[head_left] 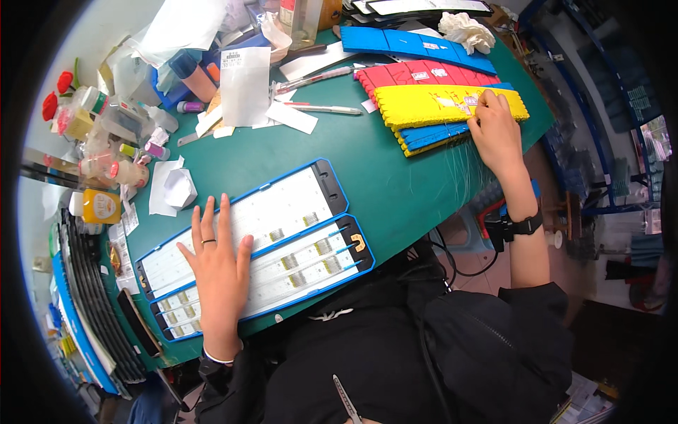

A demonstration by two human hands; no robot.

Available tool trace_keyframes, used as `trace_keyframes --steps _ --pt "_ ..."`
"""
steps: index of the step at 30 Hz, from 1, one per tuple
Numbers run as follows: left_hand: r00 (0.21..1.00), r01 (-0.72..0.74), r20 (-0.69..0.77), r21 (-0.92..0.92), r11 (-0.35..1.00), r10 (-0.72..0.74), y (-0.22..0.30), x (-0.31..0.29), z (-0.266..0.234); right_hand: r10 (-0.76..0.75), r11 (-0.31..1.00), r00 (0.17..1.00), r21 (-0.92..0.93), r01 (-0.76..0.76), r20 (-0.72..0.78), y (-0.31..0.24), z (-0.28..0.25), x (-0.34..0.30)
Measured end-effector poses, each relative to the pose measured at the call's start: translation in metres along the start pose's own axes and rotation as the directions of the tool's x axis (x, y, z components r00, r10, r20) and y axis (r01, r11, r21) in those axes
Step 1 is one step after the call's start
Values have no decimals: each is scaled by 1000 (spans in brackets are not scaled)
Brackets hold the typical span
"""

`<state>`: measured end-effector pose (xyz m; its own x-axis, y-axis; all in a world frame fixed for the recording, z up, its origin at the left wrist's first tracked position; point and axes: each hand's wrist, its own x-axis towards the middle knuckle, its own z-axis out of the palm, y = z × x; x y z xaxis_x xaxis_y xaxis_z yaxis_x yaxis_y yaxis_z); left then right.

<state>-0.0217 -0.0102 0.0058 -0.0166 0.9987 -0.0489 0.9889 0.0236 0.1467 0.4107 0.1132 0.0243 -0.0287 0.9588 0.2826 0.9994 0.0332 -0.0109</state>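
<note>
My left hand (pixel 220 272) lies with fingers spread across an open, blue-edged flat case (pixel 346 185). White panels line both halves. The near half has thin lengths strung along it, with small coil-like bundles on them. A ring and a white band show on this hand. My right hand (pixel 496 134) is over the right part of a yellow foam board (pixel 417 104), its fingers bent together against it. The hand hides whatever is between its fingertips. Beneath lie a red foam board (pixel 395 73) and blue and yellow ones. Fine hair-thin lines trail from the stack toward me.
Another blue foam board (pixel 417 49) and a crumpled tissue (pixel 466 32) lie behind. Pens (pixel 325 109), paper slips and bottles crowd the far left of the green table (pixel 311 145). A folded white paper (pixel 179 189) sits near the case; dark strips (pixel 88 297) stand at left.
</note>
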Motion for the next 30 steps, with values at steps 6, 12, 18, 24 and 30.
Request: trace_keyframes --steps 6,12,18,24,30 --pt "1000 -8 -2 -2 1000 8 3 2 -1 52 971 984 240 -10 -171 20 19 -7" --pt "1000 -16 -15 -37 999 15 -2 -3 -4 118 852 985 523 -35 -127 43 31 4" --pt "977 -127 -200 -281 951 71 4 -11 -23 186 439 980 898 -16 -74 -1 -48 -18" --pt "766 -569 -511 -821 41 389 106 -5 -51 -200 252 885 851 460 -420 -84 -185 -77" --pt "319 -483 -356 -859 -172 878 156 -25 -45 -68 -295 888 859 418 -455 -113 -207 -77"
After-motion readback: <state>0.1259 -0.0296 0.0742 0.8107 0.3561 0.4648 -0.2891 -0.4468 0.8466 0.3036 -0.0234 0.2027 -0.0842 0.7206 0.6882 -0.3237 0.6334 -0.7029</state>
